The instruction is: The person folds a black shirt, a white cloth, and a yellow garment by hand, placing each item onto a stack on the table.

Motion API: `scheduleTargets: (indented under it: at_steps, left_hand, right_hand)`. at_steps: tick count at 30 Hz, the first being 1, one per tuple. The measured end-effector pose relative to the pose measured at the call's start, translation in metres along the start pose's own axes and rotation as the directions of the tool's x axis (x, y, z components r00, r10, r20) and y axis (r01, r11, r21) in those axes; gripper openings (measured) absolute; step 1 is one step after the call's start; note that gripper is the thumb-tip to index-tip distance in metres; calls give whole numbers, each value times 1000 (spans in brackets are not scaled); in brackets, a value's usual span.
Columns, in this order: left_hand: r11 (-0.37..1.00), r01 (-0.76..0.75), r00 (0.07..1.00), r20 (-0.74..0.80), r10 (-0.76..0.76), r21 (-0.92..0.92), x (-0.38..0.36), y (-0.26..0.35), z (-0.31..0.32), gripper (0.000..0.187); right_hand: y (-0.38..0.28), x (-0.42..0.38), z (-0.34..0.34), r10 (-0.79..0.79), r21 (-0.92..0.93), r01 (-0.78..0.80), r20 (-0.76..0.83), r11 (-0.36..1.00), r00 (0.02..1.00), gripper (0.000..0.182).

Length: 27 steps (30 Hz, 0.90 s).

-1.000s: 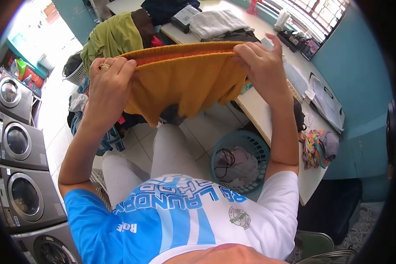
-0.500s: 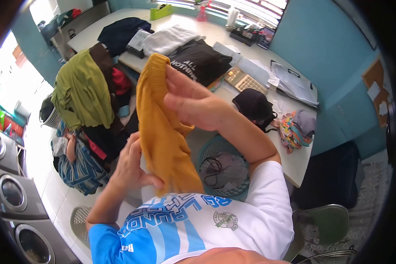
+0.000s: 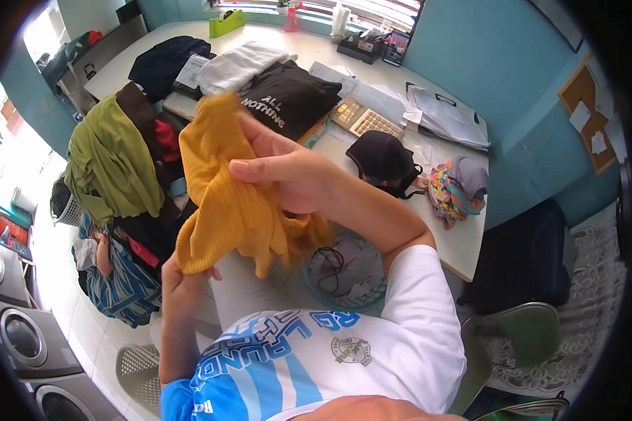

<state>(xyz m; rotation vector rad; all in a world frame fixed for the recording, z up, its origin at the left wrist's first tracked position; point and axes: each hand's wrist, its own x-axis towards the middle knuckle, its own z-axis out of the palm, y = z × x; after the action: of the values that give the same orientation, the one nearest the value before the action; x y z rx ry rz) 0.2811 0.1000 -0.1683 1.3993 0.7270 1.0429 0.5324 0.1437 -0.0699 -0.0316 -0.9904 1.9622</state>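
A mustard-yellow garment (image 3: 235,210) with ribbed fabric hangs bunched in front of my chest, raised off the table. My left hand (image 3: 184,289) pinches its lower left edge. Higher up, my right hand (image 3: 288,168) grips the cloth with the thumb on the near side; its fingers are partly hidden by the fabric. Beyond the garment lies a black cloth printed "ALL NOTHING" (image 3: 288,98). Below my right forearm, a teal basket (image 3: 361,303) contains greyish clothing and a dark cord.
A green garment (image 3: 112,158) tops a clothes pile at left. On the white table (image 3: 463,256) are a calculator (image 3: 365,118), a black bra (image 3: 383,158), a colourful cloth bundle (image 3: 456,189) and a clipboard (image 3: 449,119). Washing machines (image 3: 28,337) line the left; a green chair (image 3: 523,337) stands right.
My left hand has moved down and left and now grips the garment's edge. The cloth has gone from hanging long to bunched and spread leftward. The view has shifted slightly.
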Motion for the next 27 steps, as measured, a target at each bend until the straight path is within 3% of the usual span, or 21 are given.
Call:
scheduleTargets:
  at_steps: [3,5,6,7,8,12,15,18,21,25,27]
  left_hand:
    - [972,-61,994,-101,39,-228,-5,21,4,35]
    - [927,-159,979,-176,103,-341,-9,34,10,42]
    - [891,-159,986,-113,122,-425,-11,35,0,41]
    - [874,-222,973,-157,170,-433,-13,34,1,40]
    - [853,-286,955,-201,217,-437,-13,34,4,40]
    - [789,-449,871,-402,282,-419,-14,27,5,34]
    - [714,-386,923,-257,288,-584,-12,30,3,26]
    - [780,-399,908,-326,264,-483,-14,24,10,20]
    - [852,-523,838,-175,516,12,-10,-4,15,20]
    - [746,-536,752,-176,635,395,-3,-17,39,33]
    - [557,-600,650,-54,758,574,9,-18,39,48]
  right_hand:
    - [5,-1,-9,167,47,-166,-19,985,986,57]
    - [13,0,-5,81,25,-82,38,996,996,59]
    - [17,0,1,11,15,-12,68,1000,998,60]
    - [22,1,4,-58,6,58,100,998,993,61]
    - [26,1,5,-96,-95,110,138,989,986,70]
    - [29,-10,10,114,-508,-89,18,857,993,83]
    - [26,-11,10,264,-708,-193,-10,680,965,80]
    - [36,-11,8,220,-544,-196,-21,816,975,80]
    - [41,-10,9,172,-461,-174,-47,870,984,81]
    - [43,-9,12,174,-268,-181,-48,946,983,85]
    - [50,-8,10,193,-163,-195,-30,967,981,85]
